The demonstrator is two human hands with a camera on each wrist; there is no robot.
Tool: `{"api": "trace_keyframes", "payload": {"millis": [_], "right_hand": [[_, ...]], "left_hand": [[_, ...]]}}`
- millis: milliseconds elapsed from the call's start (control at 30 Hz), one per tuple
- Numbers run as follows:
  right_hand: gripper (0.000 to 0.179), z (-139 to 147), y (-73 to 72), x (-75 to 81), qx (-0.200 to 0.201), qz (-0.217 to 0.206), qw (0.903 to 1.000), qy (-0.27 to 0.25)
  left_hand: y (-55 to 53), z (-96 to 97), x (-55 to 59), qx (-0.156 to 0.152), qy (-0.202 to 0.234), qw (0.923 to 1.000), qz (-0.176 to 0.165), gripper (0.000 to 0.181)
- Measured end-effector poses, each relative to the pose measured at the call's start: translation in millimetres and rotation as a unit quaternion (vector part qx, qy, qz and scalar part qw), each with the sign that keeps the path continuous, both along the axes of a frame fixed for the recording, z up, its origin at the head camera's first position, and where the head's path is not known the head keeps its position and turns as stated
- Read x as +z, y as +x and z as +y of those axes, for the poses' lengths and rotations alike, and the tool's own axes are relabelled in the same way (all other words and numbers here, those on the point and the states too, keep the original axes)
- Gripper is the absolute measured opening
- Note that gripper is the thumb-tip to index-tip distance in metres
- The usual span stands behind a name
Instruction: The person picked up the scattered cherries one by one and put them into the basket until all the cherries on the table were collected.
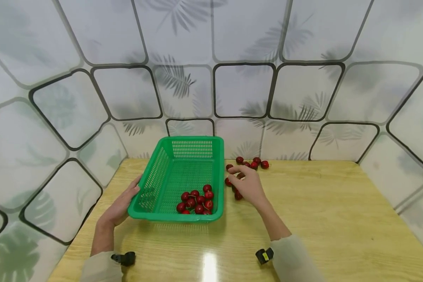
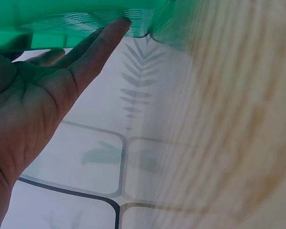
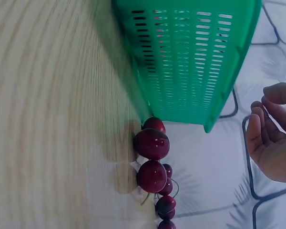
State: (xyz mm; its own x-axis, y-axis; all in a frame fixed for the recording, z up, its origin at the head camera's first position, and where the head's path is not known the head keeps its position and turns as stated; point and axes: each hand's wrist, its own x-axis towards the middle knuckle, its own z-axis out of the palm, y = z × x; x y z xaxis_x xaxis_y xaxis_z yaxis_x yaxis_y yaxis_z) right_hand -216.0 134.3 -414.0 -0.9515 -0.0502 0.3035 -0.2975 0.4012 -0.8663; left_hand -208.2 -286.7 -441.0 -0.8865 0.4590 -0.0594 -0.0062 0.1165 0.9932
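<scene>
A green plastic basket (image 1: 176, 217) stands on the wooden table, with several dark red cherries (image 1: 199, 209) gathered in its near right corner. My left hand (image 1: 120, 205) rests against the basket's left side; in the left wrist view its straight fingers (image 2: 97, 55) lie along the green wall. To the right of the basket, my right hand (image 1: 250, 188) hovers over loose cherries (image 1: 264, 165), hiding some of them. The right wrist view shows that hand (image 3: 276, 138) loosely bent, nothing between thumb and fingers, above the row of cherries (image 3: 151, 144) by the basket.
The pale wooden table (image 1: 324, 211) extends to the right of the cherries. Behind it and on both sides rises a white covering (image 1: 243, 90) with dark outlined shapes and grey leaves. Each wrist wears a small black device (image 1: 264, 256).
</scene>
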Motion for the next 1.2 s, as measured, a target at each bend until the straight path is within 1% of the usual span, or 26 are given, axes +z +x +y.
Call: {"api": "trace_keyframes", "payload": {"millis": [100, 200, 333, 500, 633, 700, 833, 900, 1100, 1200], "right_hand": [[0.018, 10.0, 6.6, -2.8, -0.022, -0.029, 0.9989, -0.031], [0.018, 19.6, 11.0, -6.7, -0.038, -0.044, 0.997, -0.051], [0.018, 31.7, 11.2, -11.4, -0.057, -0.062, 0.9938, -0.072], [0.019, 44.5, 9.3, -15.4, -0.074, -0.07, 0.9911, -0.086], [0.021, 53.7, 9.8, -18.6, -0.091, -0.071, 0.9905, -0.076], [0.021, 57.5, 10.6, -20.9, -0.101, -0.08, 0.9891, -0.071], [0.022, 60.9, 11.2, -23.6, -0.108, -0.096, 0.9878, -0.058], [0.023, 61.6, 11.5, -26.4, -0.105, -0.103, 0.9881, -0.045], [0.03, 62.6, 8.9, -33.9, -0.089, -0.104, 0.9902, 0.025], [0.034, 64.3, 6.5, -35.5, -0.081, -0.11, 0.9896, 0.046]], "left_hand": [[-1.5, 0.8, -0.3, 0.003, -0.003, 1.0, -0.006, 0.065], [-2.0, 1.5, -1.0, 0.009, -0.007, 0.9998, -0.013, 0.065], [-0.3, 1.8, -1.8, 0.013, -0.013, 0.9997, -0.014, 0.065], [0.3, 2.6, -1.0, 0.009, -0.011, 0.9998, -0.012, 0.064], [-0.2, 2.3, -1.1, 0.005, -0.004, 0.9999, -0.012, 0.063], [-0.3, 2.0, -1.1, 0.005, -0.005, 0.9999, -0.012, 0.063], [-0.7, 0.9, -2.4, 0.003, -0.005, 0.9999, -0.012, 0.064], [-0.4, 0.8, -2.8, 0.002, -0.003, 0.9999, -0.013, 0.064], [-0.8, 0.8, -2.4, 0.0, 0.003, 0.9999, -0.01, 0.063], [-2.1, 0.9, -1.9, -0.001, 0.004, 1.0, -0.006, 0.063]]}}
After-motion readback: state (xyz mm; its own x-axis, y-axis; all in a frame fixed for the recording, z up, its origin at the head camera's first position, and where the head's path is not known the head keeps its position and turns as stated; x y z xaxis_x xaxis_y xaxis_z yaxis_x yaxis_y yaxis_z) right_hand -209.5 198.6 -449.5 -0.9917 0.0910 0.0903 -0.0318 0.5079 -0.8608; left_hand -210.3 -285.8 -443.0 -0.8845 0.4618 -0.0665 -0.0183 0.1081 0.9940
